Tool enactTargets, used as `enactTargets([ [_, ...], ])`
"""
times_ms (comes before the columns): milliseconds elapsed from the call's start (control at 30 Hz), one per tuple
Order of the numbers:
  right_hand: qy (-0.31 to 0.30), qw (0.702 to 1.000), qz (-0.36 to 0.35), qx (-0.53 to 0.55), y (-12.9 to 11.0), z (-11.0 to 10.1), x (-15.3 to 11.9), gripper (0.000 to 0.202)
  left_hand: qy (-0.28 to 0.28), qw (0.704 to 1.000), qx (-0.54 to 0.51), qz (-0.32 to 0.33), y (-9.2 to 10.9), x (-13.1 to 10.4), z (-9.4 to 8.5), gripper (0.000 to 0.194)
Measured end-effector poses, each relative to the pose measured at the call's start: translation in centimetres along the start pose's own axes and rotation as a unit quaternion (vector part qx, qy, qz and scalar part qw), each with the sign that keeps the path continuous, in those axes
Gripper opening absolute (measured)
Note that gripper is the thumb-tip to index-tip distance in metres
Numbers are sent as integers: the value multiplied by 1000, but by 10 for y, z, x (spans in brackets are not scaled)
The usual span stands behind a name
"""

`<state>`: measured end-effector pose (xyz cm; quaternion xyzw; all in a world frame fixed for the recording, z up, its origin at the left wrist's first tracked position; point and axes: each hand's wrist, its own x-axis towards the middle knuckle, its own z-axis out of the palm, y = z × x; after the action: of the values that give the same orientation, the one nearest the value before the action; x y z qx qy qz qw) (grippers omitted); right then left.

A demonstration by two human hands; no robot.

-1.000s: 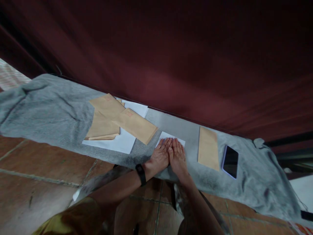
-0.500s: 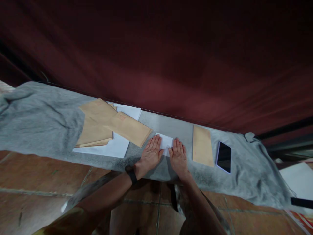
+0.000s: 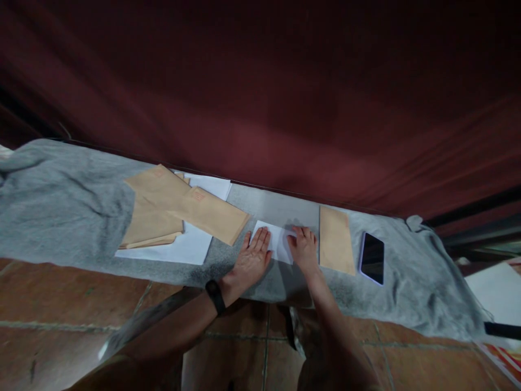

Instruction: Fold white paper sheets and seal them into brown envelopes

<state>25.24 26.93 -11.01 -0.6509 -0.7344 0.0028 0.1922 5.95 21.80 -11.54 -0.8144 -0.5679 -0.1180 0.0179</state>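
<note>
A small white paper [image 3: 279, 244] lies on the grey cloth [image 3: 285, 206] in front of me. My left hand [image 3: 253, 258] rests flat on its left part, fingers stretched out. At the paper's right end is my right hand [image 3: 304, 247], its fingers apart and slightly bent, with nothing visibly gripped. Brown envelopes [image 3: 215, 213] lie in an overlapping pile to the left, partly over larger white sheets [image 3: 193, 247]. Just right of my right hand, a single brown envelope [image 3: 336, 239] lies flat.
A phone [image 3: 372, 259] with a pale purple edge lies right of the single envelope. Dark red fabric [image 3: 260, 130] hangs behind the cloth-covered surface. Rumpled cloth spreads at both ends. Tiled floor [image 3: 228, 358] shows below, and a white sheet [image 3: 494, 290] is at the far right.
My right hand has lifted slightly and shifted right, its fingers now more bent, uncovering more of the small white paper. My left hand still lies flat on it.
</note>
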Motion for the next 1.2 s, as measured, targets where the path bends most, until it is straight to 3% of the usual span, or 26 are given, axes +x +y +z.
enactTargets([
  [433,-49,997,63,-23,-6,-4,17,14,2,1000,7,19,6,1,4,56],
  [700,-85,987,7,133,9,-5,25,15,-44,998,18,46,10,0,-9,56],
  [1200,-84,981,-23,173,-14,-6,31,17,-35,995,54,71,23,2,-12,53],
])
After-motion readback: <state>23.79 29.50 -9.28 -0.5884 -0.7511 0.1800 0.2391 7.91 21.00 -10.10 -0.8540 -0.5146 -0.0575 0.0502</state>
